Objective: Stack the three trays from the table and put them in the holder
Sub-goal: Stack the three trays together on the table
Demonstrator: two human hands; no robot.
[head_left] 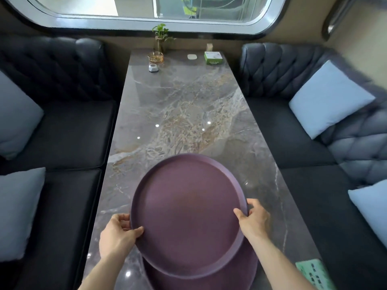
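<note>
A round purple tray (188,214) is held over the near end of the marble table (180,114). My left hand (117,235) grips its left rim, thumb on top. My right hand (254,220) grips its right rim. A second purple tray (209,279) lies under it on the table, shifted toward me, with only its near part showing. A thin edge of another rim (228,166) peeks out behind the upper tray at the far right; I cannot tell whether it is a third tray. No holder is in view.
At the far end stand a small plant in a glass vase (160,38), an amber glass ashtray (155,57), a small grey-white device (153,68), a white pad (192,56) and a green box (213,57). A green card (314,273) lies near right. Dark sofas with pale cushions flank the table.
</note>
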